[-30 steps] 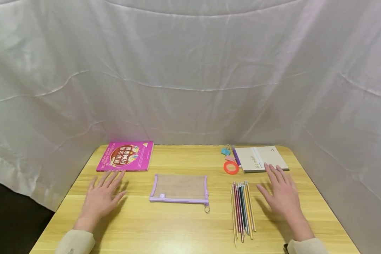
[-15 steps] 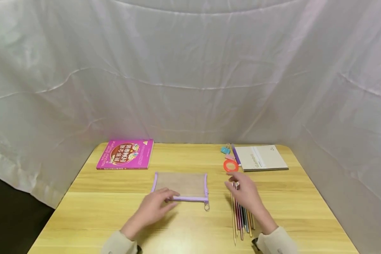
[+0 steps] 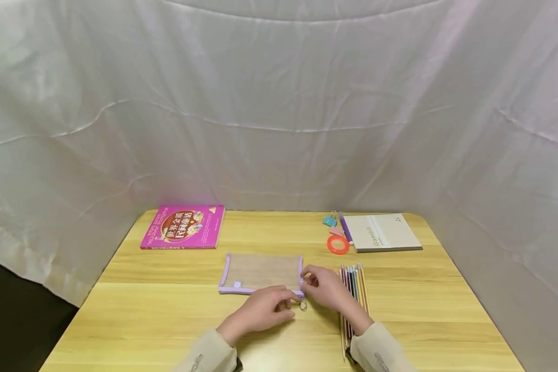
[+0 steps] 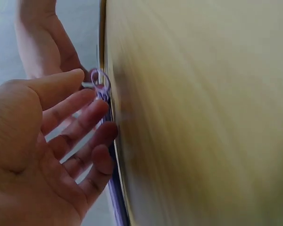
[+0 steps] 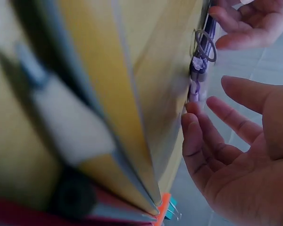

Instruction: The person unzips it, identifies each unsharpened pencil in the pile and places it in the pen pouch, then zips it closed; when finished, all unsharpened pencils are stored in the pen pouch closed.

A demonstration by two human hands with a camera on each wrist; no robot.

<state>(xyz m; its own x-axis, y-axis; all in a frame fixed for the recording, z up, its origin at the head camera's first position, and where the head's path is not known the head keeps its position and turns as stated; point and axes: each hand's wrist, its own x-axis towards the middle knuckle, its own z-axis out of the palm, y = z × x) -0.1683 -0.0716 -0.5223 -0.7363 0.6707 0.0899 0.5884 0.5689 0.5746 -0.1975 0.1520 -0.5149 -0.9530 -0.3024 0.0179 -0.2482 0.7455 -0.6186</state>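
Observation:
A mesh pouch with purple trim lies flat on the wooden table. My left hand rests at its near right corner. In the left wrist view the left hand's relaxed fingers touch the purple edge beside the zipper ring. My right hand is at the pouch's right end. In the right wrist view the right hand's fingers are loose and spread, one fingertip by the purple zipper pull, with nothing pinched. A row of coloured pencils lies just right of that hand, partly under the wrist.
A pink book lies at the back left. At the back right are a grey notebook, a purple pen, an orange tape ring and a blue binder clip. White cloth walls surround the table.
Both hands moved in from the table's sides to the pouch. The left slid right along its near edge to the zipper corner; the right came left off the pencils.

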